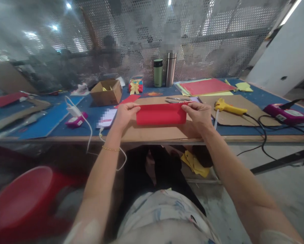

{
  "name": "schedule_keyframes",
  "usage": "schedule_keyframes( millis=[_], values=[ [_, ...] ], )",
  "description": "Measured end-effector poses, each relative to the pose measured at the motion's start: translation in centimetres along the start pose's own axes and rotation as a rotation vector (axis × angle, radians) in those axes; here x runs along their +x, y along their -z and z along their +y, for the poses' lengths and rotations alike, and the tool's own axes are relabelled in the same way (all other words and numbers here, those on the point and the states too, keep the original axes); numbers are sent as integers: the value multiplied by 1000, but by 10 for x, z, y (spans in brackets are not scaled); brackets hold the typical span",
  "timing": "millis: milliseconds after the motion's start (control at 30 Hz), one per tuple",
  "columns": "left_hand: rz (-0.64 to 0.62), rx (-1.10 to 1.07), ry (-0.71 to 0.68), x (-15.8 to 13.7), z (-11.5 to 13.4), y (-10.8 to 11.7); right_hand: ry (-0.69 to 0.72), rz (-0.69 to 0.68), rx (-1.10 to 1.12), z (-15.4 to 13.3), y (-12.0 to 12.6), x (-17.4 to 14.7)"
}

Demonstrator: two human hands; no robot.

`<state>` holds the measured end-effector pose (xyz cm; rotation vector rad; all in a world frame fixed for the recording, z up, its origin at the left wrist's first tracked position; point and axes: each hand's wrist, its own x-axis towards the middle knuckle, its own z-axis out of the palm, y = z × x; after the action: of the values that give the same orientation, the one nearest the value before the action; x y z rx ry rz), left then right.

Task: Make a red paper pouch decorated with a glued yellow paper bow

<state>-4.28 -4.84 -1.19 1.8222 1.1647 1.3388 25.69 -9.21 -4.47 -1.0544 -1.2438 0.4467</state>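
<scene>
A strip of red paper (161, 114) is stretched level between my two hands, over a brown cardboard sheet (152, 134) at the table's front edge. My left hand (126, 114) pinches its left end between thumb and fingers. At the right end, my right hand (199, 113) grips the upper corner the same way. Just behind the strip lie scissors (176, 100), partly hidden. Left of my left hand rests a phone (108, 118) with a lit screen. A yellow glue gun (229, 107) lies on cardboard to the right of my right hand.
Behind stand a small cardboard box (106, 92), a wrapped box with a gold bow (135, 85), a green tumbler (158, 73) and a steel flask (170, 69). Red sheets (208, 86) are stacked at back right. Cables loop near the purple power strip (286, 113). A red stool (22, 200) stands lower left.
</scene>
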Motion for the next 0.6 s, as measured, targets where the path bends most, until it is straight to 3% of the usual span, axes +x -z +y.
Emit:
schedule_keyframes(
  millis=[200,367,600],
  values=[
    [-42,90,-70,16,8,9,-11,-13,68,0,-2,15],
    [-37,209,-310,-24,-9,10,135,-138,-170,9,13,-5],
    [-185,530,-428,-67,-27,10,486,-488,-584,16,44,-31]
  ],
)
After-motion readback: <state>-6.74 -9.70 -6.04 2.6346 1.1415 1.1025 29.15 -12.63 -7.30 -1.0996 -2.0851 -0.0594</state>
